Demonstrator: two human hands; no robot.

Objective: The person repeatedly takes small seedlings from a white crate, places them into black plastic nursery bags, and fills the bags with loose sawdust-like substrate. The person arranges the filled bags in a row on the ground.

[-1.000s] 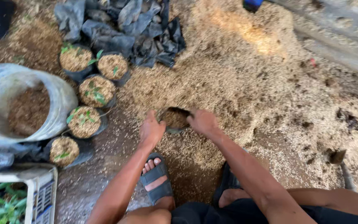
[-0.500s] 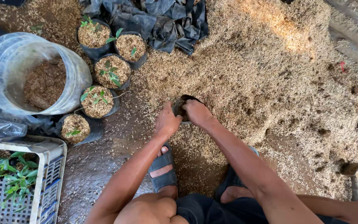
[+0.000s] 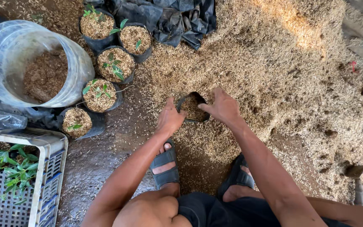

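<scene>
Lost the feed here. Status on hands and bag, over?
Left hand and right hand both grip the small black plastic grow bag, part filled with husk. Husk pile around it. Nothing blocking.

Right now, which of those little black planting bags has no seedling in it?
The black bag held open between the left hand and right hand: only husk mix inside. The five filled bags beside the plastic tub show green leaves.

Six black grow bags, five with seedlings, one clear tub, one grey crate, two hands.
</scene>
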